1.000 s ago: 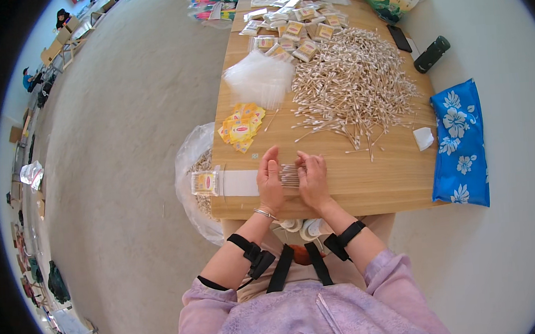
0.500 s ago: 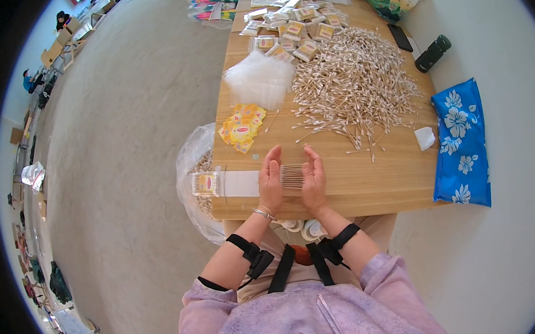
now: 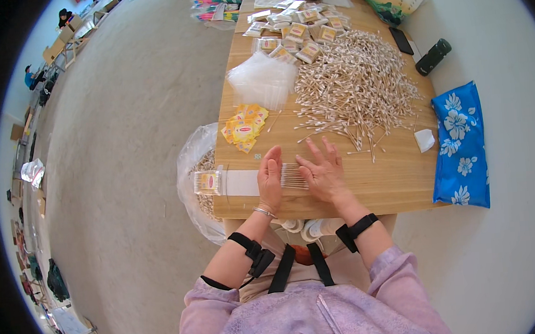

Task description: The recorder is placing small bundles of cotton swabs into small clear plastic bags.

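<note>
While both palms frame a small row of cotton swabs (image 3: 293,176) near the front edge of the wooden table (image 3: 393,189), neither hand grips anything: the left hand (image 3: 270,180) stands on edge with fingers straight, pressed against the row's left end, and the right hand (image 3: 322,174) lies flat and spread, fingers fanned, touching the row's right end. Loose and light, these swabs would probably roll or skew if one palm pushed harder than the other, and any that slid toward the person could drop off the table edge, which lies close by. Just left of the left hand sits a flat clear pouch (image 3: 239,182), and beyond it a filled packet of swabs (image 3: 207,182) at the table's corner, above a clear plastic bag (image 3: 196,172) hanging beside the table. Farther back lie yellow paper labels (image 3: 244,129), a stack of empty clear pouches (image 3: 263,80), finished packets (image 3: 295,31), and the large heap of loose swabs (image 3: 355,89), whose stray sticks reach near the right hand's fingertips and could mix into the row. A blue flowered cloth (image 3: 461,147) lies well apart on the right.
</note>
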